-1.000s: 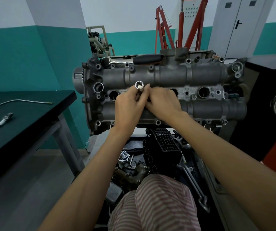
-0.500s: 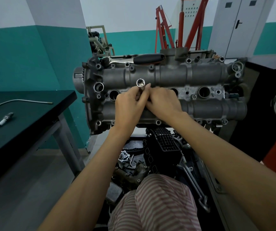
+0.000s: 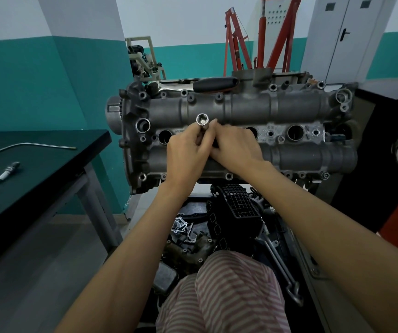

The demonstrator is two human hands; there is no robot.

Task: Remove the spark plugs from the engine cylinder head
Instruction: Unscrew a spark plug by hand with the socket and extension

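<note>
Spark plug hidden, probably in well under both hands. Left hand (image 3: 188,155) and right hand (image 3: 235,146) clamp steel socket (image 3: 202,124) together. Plug small, light, ceramic fragile; lift straight by socket.

The socket's (image 3: 203,126) lower end and the well beneath it are hidden behind both hands (left hand (image 3: 188,155), right hand (image 3: 237,147)).

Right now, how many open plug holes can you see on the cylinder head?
3: one hole left of the hands, one just right of them, one farther right. The hands may hide another.
</note>
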